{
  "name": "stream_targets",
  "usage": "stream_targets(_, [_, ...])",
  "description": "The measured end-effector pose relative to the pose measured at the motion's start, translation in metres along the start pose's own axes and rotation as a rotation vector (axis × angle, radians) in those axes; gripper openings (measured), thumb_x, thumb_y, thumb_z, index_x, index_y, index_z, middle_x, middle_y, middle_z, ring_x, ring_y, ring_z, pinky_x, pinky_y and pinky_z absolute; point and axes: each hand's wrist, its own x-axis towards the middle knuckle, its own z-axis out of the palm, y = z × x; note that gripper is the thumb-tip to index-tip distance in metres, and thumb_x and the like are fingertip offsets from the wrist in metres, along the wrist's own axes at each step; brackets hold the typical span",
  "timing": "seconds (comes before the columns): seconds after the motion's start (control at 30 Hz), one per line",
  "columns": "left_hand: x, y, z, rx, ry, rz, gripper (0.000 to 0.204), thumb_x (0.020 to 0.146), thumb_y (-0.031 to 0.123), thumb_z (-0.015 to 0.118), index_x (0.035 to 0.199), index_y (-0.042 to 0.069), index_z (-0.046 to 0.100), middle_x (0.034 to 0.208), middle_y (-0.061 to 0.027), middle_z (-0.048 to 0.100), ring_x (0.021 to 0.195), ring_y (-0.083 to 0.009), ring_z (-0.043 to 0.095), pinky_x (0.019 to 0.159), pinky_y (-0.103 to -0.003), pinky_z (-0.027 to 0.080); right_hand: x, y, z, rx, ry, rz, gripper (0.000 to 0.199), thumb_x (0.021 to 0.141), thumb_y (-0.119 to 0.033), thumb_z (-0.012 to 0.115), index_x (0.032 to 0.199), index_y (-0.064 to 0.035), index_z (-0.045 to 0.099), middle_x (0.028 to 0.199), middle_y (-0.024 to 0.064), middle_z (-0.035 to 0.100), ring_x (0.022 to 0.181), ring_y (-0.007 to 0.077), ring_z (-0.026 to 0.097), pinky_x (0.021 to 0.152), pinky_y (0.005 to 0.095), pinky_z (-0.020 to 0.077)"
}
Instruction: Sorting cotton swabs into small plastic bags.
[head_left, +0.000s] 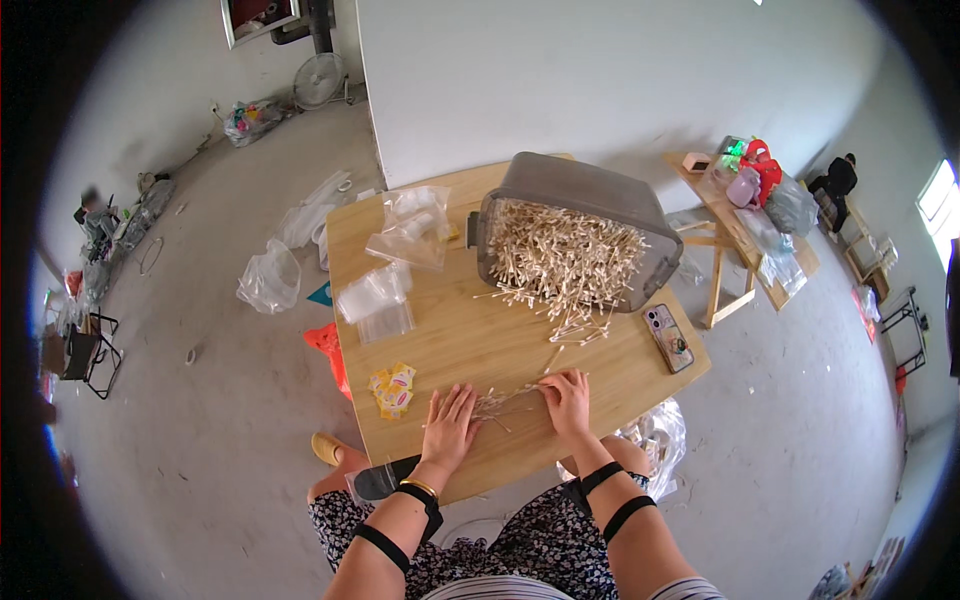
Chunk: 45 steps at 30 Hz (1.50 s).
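Observation:
My left hand (pixel 450 427) lies flat on the wooden table, fingers stretched out, against the left side of a small loose bunch of cotton swabs (pixel 492 404). To the right of that bunch, my right hand (pixel 567 402) has its thumb and fingers drawn together on the end of a cotton swab (pixel 528 389); how many it grips is too small to tell. Beyond my hands a grey plastic bin (pixel 590 180) rests on its side, its mouth toward me. A big heap of cotton swabs (pixel 565 255) fills it and spills onto the tabletop.
Clear plastic bags (pixel 375 297) lie at the table's left, with yellow-and-white paper labels (pixel 392 390) nearer me. A phone (pixel 668 338) lies near the right edge. A dark flat object (pixel 386 480) sits at the near-left corner. A second wooden table (pixel 745 235) stands at right.

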Motion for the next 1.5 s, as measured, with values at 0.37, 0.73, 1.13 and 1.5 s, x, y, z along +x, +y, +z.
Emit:
stream_targets(0.37, [-0.008, -0.005, 0.0, -0.009, 0.014, -0.007, 0.061, 0.086, 0.031, 0.071, 0.139, 0.008, 0.049, 0.144, -0.0081, 0.05, 0.138, -0.0276, 0.042, 0.119, -0.054, 0.024, 0.019, -0.049, 0.055, 0.091, 0.018, 0.006, 0.011, 0.077, -0.008, 0.073, 0.088, -0.0124, 0.071, 0.1, 0.0081, 0.06, 0.103, 0.0334, 0.052, 0.091, 0.0449, 0.0431])
stream_targets(0.73, [-0.013, -0.021, -0.034, -0.145, 0.079, -0.175, 0.097, 0.073, 0.041, 0.083, 0.148, 0.006, 0.033, 0.154, -0.0191, 0.034, 0.145, -0.0358, 0.029, 0.121, -0.056, 0.017, 0.004, -0.043, 0.023, 0.167, -0.197, 0.006, 0.026, 0.08, -0.007, 0.068, 0.106, -0.0114, 0.07, 0.119, 0.0094, 0.062, 0.114, 0.0351, 0.053, 0.099, 0.0445, 0.044])
stream_targets(1.13, [-0.026, -0.047, -0.053, 0.039, 0.03, -0.145, 0.074, 0.08, 0.04, 0.076, 0.141, 0.01, 0.047, 0.139, -0.0091, 0.052, 0.136, -0.0301, 0.041, 0.119, -0.054, 0.019, -0.02, -0.05, -0.011, -0.147, -0.459, -0.19, 0.093, 0.073, -0.053, 0.078, 0.147, -0.0108, 0.041, 0.153, 0.0114, 0.038, 0.145, 0.0343, 0.028, 0.122, 0.0505, 0.0174])
stream_targets(1.5, [-0.034, -0.035, -0.065, 0.032, -0.15, -0.153, 0.078, 0.069, 0.043, 0.086, 0.133, 0.011, 0.054, 0.127, -0.0068, 0.055, 0.129, -0.0291, 0.046, 0.121, -0.051, 0.019, -0.01, -0.035, -0.014, -0.074, -0.416, -0.126, 0.039, 0.078, -0.023, 0.077, 0.114, -0.0141, 0.066, 0.121, 0.0075, 0.056, 0.123, 0.0323, 0.046, 0.106, 0.047, 0.0367])
